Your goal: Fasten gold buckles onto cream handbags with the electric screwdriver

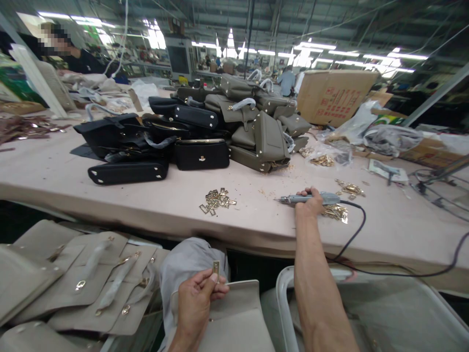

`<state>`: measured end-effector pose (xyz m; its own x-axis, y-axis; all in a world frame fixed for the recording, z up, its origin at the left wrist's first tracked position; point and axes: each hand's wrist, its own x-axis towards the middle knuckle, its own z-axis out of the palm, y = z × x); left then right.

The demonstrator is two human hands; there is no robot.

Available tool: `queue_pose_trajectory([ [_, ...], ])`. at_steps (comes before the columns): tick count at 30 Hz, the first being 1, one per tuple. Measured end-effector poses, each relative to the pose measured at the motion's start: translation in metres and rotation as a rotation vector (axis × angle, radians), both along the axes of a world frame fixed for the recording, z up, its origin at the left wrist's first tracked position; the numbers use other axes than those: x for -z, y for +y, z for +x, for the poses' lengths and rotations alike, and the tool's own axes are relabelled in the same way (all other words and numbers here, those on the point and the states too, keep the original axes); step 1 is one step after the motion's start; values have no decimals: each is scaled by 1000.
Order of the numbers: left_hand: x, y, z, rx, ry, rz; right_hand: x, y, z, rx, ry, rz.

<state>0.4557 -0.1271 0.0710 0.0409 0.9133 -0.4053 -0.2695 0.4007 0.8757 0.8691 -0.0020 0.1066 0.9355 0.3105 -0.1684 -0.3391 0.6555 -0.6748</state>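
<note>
Between the thumb and fingers of my left hand [200, 298] is a small gold metal plate [216, 269] with a slot in it, held upright. Just below it, a light grey handbag [238, 313] lies across my lap. My right hand [310, 201] is wrapped round a grey electric screwdriver [330, 197] at the table, its tip pointing left and its black cord trailing right. Beside that hand lies a pile of gold metal pieces [336, 213], partly covered by it. Another pile of slotted gold plates [217, 200] sits on the table further left.
Black handbags [202, 155] and olive handbags [269, 139] are heaped at the table's middle. Light grey handbags [80, 278] stack at lower left. A white plastic bin [284, 298] stands at lower right. A cardboard box [333, 98] is behind; a person [82, 58] sits far left.
</note>
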Motion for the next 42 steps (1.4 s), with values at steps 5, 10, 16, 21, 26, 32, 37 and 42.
queue_pose_trajectory([
  [5,-3,0,0,5,15,-17,-2,0,-3,14,6,-12],
  [10,-4,0,-1,13,16,-16,-5,-1,-7,10,13,-5],
  [16,-2,4,-1,54,18,-13,-25,-13,-17,-48,37,22],
  [21,-10,-4,5,50,32,22,-52,-46,-53,-178,-50,91],
  [26,-10,-8,9,70,8,28,-72,-80,-130,-377,-139,89],
  [32,-13,-18,10,23,17,26,-81,-110,-235,-516,-254,-27],
  [37,-10,-22,7,14,22,37,-77,-117,-276,-526,-352,-53],
  [42,-7,-23,6,10,9,38,-73,-119,-293,-549,-450,-45],
])
